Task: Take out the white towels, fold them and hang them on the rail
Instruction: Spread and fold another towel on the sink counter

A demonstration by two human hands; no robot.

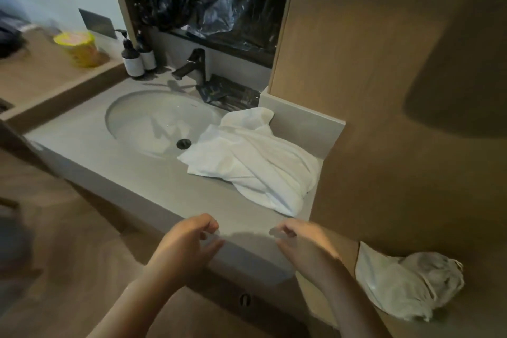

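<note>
Hands: left hand (189, 241) and right hand (301, 241) hover over the front edge of the desk (109, 162), apart from each other, touching nothing I can make out.
Grip: both loose, fingers half curled, nothing held; fingertips are blurred.
Towels: white towels (255, 156) lie in one crumpled heap on the desk, right of the sink (153, 118). One corner overhangs the basin rim and the far edge sits against the low upstand by the wooden wall.
Count: can't tell how many pieces are in the heap.
Bag: pale drawstring bag (406, 285) is slumped low right, beside the desk. It looks emptied, but I can't confirm the contents.
Rail: not in view.
Done: take-out looks complete, judging by the towels out on the desk.
Left: all folding and all hanging; no squared fold visible anywhere in the heap.
Progress: early, about the first of three steps.
Next: probably reach to the heap's near edge, pull one towel free and spread it flat. Bare desk there is narrow and the sink may get in the way.
Clutter: tap (196, 66) and pump bottles (133, 59) stand behind the sink; the bottles are well apart from the towels.
</note>
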